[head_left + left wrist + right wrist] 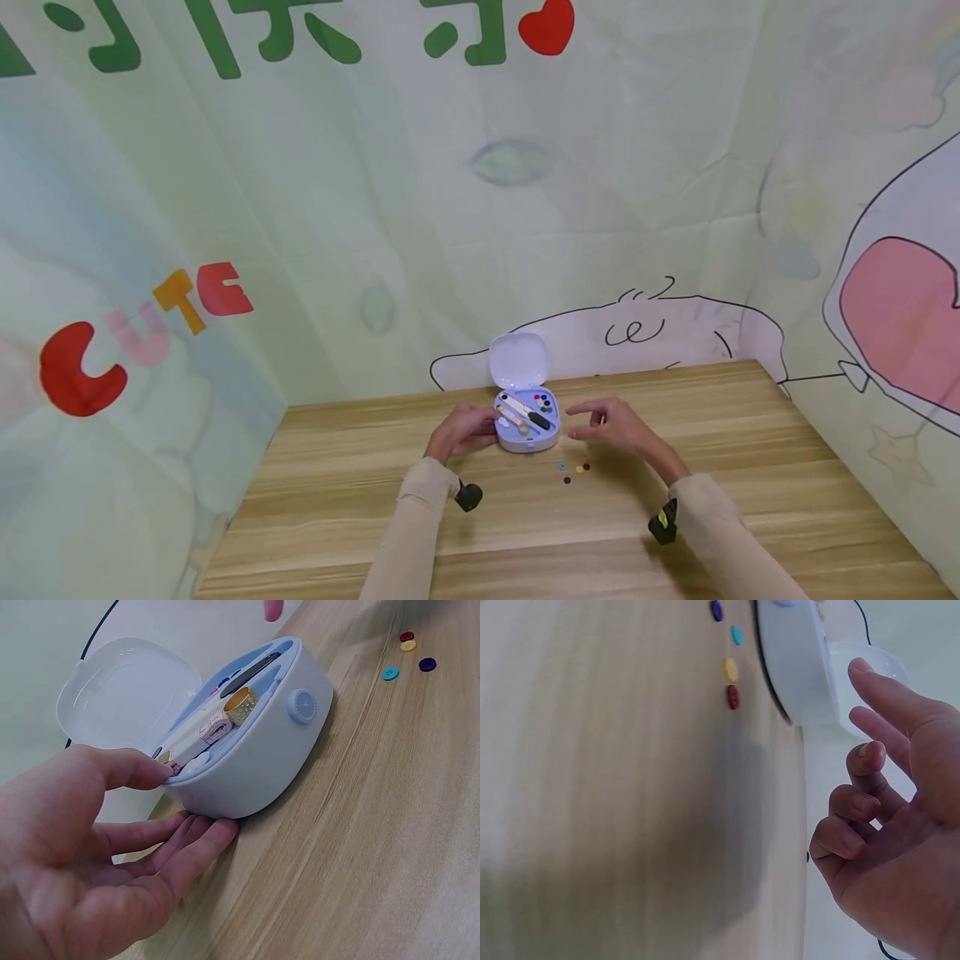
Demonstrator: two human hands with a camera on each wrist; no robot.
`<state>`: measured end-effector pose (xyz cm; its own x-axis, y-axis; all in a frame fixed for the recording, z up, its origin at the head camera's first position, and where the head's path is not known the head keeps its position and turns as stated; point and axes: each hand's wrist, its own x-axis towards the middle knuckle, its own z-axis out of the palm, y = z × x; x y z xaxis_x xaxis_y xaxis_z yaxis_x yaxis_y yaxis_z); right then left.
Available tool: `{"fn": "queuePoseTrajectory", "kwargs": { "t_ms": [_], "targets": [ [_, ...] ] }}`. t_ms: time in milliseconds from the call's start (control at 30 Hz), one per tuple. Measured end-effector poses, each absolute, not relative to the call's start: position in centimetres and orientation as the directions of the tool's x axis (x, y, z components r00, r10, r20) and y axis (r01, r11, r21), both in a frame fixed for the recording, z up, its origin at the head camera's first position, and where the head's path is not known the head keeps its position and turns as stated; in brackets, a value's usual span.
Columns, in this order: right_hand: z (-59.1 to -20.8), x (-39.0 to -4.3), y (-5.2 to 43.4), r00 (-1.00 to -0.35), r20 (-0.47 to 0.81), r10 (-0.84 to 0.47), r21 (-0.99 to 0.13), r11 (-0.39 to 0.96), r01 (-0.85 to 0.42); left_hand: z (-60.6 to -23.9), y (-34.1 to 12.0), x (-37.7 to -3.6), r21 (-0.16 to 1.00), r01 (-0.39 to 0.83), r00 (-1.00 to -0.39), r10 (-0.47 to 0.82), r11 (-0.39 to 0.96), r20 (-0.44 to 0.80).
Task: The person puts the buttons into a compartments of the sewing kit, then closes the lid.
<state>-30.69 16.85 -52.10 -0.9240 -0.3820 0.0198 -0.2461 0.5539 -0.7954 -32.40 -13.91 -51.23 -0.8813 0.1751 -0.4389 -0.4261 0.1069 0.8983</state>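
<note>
A pale blue and white sewing box [528, 446] stands on the table with its lid [519, 360] raised. Inside lie a gold thimble [241, 706], a small rolled tape measure [217, 727], a tool with a black handle [538, 421] and several buttons. My left hand [461, 429] holds the box's left side, one digit on the rim and other fingers against the lower wall. Right of the box, my right hand [618, 425] hovers with loosely bent fingers and nothing between them. In front lie loose buttons: turquoise [391, 673], navy [427, 664], yellow [408, 646] and red [406, 636].
The wood-grain table [337, 492] meets a printed cloth backdrop [390, 208] along its back and sides. The raised lid stands close to that rear cloth. A black wrist camera [468, 497] sits on the left wrist, another [663, 525] on the right.
</note>
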Motion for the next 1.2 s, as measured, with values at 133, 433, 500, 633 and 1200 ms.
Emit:
{"fn": "queuePoseTrajectory", "kwargs": {
  "t_ms": [133, 433, 500, 633, 1200],
  "targets": [
    [-52.8, -30.2, 17.2, -0.894, 0.02, -0.447, -0.792, 0.539, -0.287, -51.1, -13.9, -32.3, 0.899, -0.426, -0.881, 0.181, 0.102, -0.438],
    [-53.7, -29.0, 18.3, -0.84, 0.044, -0.541, -0.768, 0.52, -0.375, -51.0, -13.8, -32.2, 0.902, -0.424, -0.883, 0.184, 0.081, -0.431],
    [-53.8, -28.8, 18.5, -0.835, 0.04, -0.549, -0.772, 0.513, -0.375, -51.0, -13.8, -32.2, 0.904, -0.422, -0.884, 0.19, 0.069, -0.427],
    [-54.0, -28.5, 18.7, -0.83, 0.021, -0.557, -0.777, 0.513, -0.364, -51.0, -13.8, -32.1, 0.904, -0.424, -0.884, 0.189, 0.062, -0.428],
    [-54.4, -28.0, 18.5, -0.828, 0.03, -0.56, -0.774, 0.511, -0.373, -51.0, -13.8, -32.1, 0.9, -0.428, -0.882, 0.18, 0.084, -0.436]
  ]
}}
